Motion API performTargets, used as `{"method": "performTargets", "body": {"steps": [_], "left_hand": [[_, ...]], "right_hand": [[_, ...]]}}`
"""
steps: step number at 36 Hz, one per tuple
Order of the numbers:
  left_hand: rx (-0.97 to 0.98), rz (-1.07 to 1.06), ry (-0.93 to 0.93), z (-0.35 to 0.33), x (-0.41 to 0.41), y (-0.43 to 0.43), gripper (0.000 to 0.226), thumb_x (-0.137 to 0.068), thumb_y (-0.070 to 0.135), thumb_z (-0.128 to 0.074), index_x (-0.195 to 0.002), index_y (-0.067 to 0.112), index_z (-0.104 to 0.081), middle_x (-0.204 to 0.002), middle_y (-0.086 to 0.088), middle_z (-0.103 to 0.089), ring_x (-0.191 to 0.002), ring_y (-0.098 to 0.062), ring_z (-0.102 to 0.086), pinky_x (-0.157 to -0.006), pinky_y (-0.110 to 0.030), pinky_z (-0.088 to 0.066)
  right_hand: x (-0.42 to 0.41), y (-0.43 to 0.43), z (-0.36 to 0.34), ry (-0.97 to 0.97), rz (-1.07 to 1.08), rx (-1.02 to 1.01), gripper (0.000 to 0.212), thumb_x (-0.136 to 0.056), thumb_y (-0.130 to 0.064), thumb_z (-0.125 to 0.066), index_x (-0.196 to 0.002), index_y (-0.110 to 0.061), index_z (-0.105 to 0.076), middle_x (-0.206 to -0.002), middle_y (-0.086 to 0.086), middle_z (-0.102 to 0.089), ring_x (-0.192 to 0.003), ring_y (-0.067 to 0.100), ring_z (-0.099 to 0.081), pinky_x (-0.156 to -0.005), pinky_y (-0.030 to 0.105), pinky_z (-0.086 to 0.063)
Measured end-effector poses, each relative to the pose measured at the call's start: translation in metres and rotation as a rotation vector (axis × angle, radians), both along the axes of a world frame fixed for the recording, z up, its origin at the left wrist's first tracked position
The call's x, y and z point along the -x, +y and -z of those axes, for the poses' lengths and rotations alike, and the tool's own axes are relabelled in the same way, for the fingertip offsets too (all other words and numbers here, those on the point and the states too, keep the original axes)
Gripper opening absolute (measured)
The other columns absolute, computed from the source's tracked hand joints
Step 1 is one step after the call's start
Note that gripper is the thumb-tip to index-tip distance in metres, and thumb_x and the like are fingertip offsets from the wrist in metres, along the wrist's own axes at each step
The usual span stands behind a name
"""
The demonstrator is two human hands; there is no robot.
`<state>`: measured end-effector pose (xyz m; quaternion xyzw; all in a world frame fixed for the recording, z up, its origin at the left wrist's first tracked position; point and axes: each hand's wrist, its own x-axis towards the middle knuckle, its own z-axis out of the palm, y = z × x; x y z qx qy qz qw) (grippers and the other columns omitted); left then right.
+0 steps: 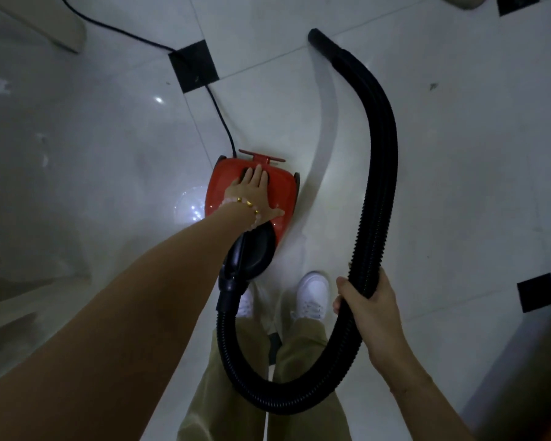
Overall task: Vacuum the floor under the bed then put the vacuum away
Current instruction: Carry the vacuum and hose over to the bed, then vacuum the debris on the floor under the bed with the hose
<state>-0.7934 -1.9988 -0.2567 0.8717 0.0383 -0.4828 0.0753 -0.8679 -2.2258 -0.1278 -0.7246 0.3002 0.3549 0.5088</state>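
A small red canister vacuum (282,192) stands on the white tiled floor in front of my feet. My left hand (252,194) lies flat on its top, fingers spread over a dark button or handle recess, thumb pointing right. A black ribbed hose (379,173) leaves the vacuum's black front end, loops down past my legs and rises to the right. My right hand (368,308) is closed around that hose at mid-length. The hose's open nozzle end (318,39) rests on the floor further ahead.
A black power cord (217,106) runs from the vacuum's rear across the floor to the upper left. A pale furniture edge (54,30) sits at the top left. Black inset tiles (193,66) dot the floor. My white shoes (312,292) stand just behind the vacuum.
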Motion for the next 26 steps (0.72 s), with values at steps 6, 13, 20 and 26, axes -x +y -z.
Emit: {"method": "performTargets", "body": {"steps": [6, 13, 20, 26], "left_hand": [[-0.037, 0.130, 0.059, -0.002, -0.003, 0.004, 0.100, -0.085, 0.069, -0.033, -0.152, 0.008, 0.009, -0.160, -0.008, 0.013, -0.149, -0.022, 0.005, -0.122, -0.041, -0.003], [-0.045, 0.142, 0.115, -0.002, -0.008, 0.003, 0.097, -0.086, 0.069, -0.029, -0.152, 0.009, 0.011, -0.160, -0.007, 0.015, -0.149, -0.021, 0.007, -0.122, -0.044, 0.000], [0.056, 0.016, 0.186, -0.018, -0.019, 0.007, 0.086, -0.091, 0.062, -0.028, -0.153, 0.010, 0.002, -0.161, -0.006, 0.009, -0.150, -0.022, 0.002, -0.121, -0.046, 0.000], [0.297, -0.259, -0.021, -0.069, 0.012, -0.002, 0.062, -0.099, 0.038, -0.034, -0.152, 0.011, -0.016, -0.160, -0.006, -0.015, -0.148, -0.022, -0.014, -0.119, -0.033, -0.008]], "right_hand": [[-0.002, 0.010, -0.003, 0.008, 0.020, 0.007, 0.017, -0.083, -0.007, -0.065, -0.086, -0.018, -0.053, -0.079, 0.019, -0.062, -0.069, 0.024, -0.062, -0.068, 0.037, -0.054], [-0.006, 0.024, -0.016, -0.001, 0.040, -0.025, 0.017, -0.086, -0.004, -0.063, -0.081, -0.015, -0.050, -0.068, 0.011, -0.059, -0.050, 0.007, -0.057, -0.048, 0.014, -0.046], [-0.017, 0.022, -0.024, 0.061, 0.093, -0.078, 0.020, -0.083, -0.001, -0.065, -0.082, -0.019, -0.056, -0.069, 0.006, -0.063, -0.058, 0.012, -0.062, -0.054, 0.019, -0.052], [-0.033, 0.034, -0.033, 0.062, 0.156, -0.145, 0.021, -0.083, -0.010, -0.069, -0.098, -0.009, -0.054, -0.069, 0.012, -0.059, -0.055, 0.015, -0.058, -0.054, 0.024, -0.052]]}}
